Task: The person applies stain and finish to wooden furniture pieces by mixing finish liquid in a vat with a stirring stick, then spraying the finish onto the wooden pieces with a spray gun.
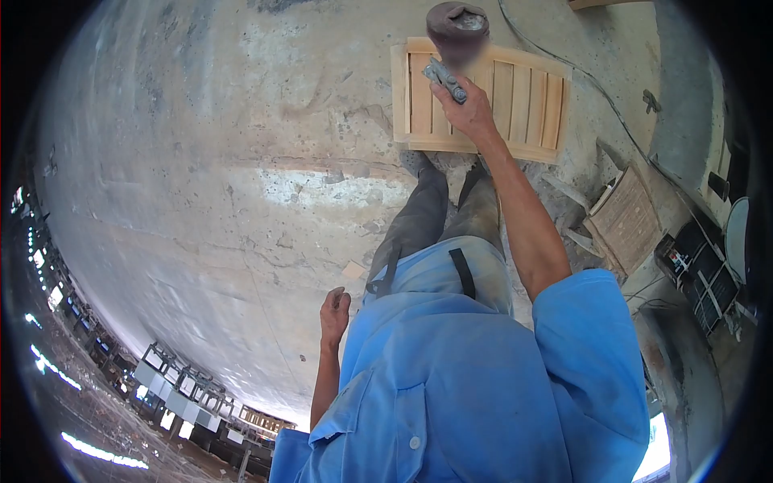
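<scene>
My right hand (467, 109) is closed around a small grey metal hand tool (445, 80), whose exact kind I cannot make out. It is held over a light wooden slatted panel (522, 101), which lies just beyond my feet. At the panel's far edge is a dark maroon rounded thing (443, 22) with a grey patch on top; its lower part is blurred. My left hand (334, 312) hangs at my side, away from the panel, with its fingers curled in and nothing visible in them.
Worn concrete floor (201, 177) spreads to the left, with a small flat scrap (353, 270) on it. A cable (600, 84) runs down the right side. Also at right are a brown board (624, 217) and a dark crate (707, 282). Racks (185, 390) stand at lower left.
</scene>
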The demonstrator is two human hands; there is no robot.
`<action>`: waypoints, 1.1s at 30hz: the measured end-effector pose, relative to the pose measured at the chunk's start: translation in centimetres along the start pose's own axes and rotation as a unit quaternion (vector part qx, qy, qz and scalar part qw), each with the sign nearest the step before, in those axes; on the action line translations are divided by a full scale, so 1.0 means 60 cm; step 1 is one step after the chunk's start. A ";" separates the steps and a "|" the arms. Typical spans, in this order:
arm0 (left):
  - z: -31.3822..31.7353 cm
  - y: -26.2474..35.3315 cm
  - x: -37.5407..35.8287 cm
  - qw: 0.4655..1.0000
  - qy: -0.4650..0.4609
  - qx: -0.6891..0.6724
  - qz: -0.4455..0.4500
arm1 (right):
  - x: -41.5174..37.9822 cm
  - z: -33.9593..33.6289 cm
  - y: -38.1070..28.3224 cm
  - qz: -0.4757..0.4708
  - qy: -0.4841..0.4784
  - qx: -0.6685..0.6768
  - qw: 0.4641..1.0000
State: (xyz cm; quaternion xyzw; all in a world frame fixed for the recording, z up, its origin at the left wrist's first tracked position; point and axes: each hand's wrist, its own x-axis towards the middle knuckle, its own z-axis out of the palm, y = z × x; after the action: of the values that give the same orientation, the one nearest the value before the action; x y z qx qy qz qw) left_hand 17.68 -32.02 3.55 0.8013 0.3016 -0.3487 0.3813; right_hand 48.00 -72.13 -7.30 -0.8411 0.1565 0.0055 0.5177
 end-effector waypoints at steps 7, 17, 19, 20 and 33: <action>0.006 -0.013 0.010 1.000 -0.007 0.002 0.017 | -0.079 -0.007 0.005 -0.010 -0.038 0.010 0.999; 0.016 0.005 0.023 1.000 -0.025 0.001 0.004 | -0.235 -0.028 0.019 0.050 -0.112 0.027 0.992; 0.016 0.005 0.027 1.000 -0.025 0.005 0.011 | -0.245 -0.030 0.022 0.060 -0.108 0.028 0.992; 0.017 0.007 0.028 1.000 -0.024 0.006 0.015 | -0.245 -0.033 0.019 0.068 -0.103 0.032 0.992; 0.016 -0.007 0.032 0.999 -0.035 0.016 0.018 | -0.078 -0.096 0.054 0.025 0.055 0.028 0.998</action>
State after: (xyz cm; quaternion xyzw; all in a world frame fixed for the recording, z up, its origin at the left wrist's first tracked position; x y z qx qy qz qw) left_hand 18.18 -32.16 1.44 0.7999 0.2679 -0.3740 0.3853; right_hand 41.80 -77.26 -6.62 -0.8209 0.2059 -0.0325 0.5316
